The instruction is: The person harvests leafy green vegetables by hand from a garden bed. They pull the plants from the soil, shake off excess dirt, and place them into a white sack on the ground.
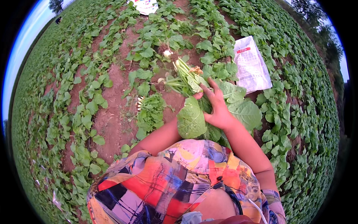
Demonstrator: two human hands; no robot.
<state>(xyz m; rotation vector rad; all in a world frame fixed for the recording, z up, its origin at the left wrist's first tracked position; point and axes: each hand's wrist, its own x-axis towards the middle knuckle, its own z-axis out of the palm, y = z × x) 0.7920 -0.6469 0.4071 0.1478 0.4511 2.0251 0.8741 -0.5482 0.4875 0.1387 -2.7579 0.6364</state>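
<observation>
A bunch of leafy root vegetables (183,74), with pale bulb-like roots and soil clinging to them, lies across my hands. My right hand (216,105) has its fingers spread over the stems and the bases of the large leaves. The left forearm reaches in from the lower left; most of my left hand (198,95) is hidden under the leaves, with only a fingertip or thumb showing near the stems. Large green leaves (192,117) hang back towards my chest. A smaller bundle of greens (151,113) with trimmed white stem ends lies on the ground to the left.
Rows of low leafy plants (92,106) run away from me, with strips of reddish soil (110,123) between them. A white printed sack (251,65) lies on plants at the right. Another white bag (146,6) is at the far top.
</observation>
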